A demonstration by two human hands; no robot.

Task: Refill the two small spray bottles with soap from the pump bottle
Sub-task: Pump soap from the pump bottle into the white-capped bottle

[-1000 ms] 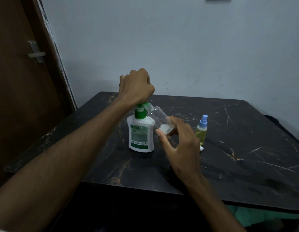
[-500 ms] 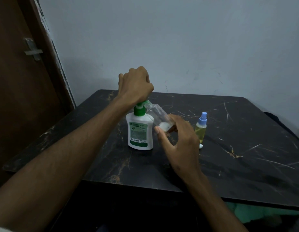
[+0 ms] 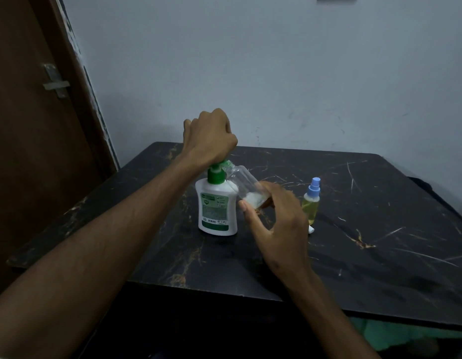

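A white pump bottle (image 3: 216,207) with a green pump head stands on the black table (image 3: 380,255). My left hand (image 3: 209,137) is curled over the pump head and presses on it. My right hand (image 3: 273,218) grips the base of a clear, uncapped small spray bottle (image 3: 244,181), tilted with its mouth at the pump nozzle; white soap lies at its bottom. A second small spray bottle (image 3: 311,203) with a blue cap and yellowish liquid stands upright to the right. A small white piece (image 3: 311,230), partly hidden by my right hand, lies beside it.
A brown door (image 3: 30,125) with a metal latch is at the left. A pale wall (image 3: 276,73) rises behind the table. A dark object (image 3: 421,186) sits past the table's right edge, and green cloth (image 3: 405,332) shows below its front edge.
The view has shifted slightly. Both hands and the bottles keep nearly the same pose; my left hand stays on the pump head.
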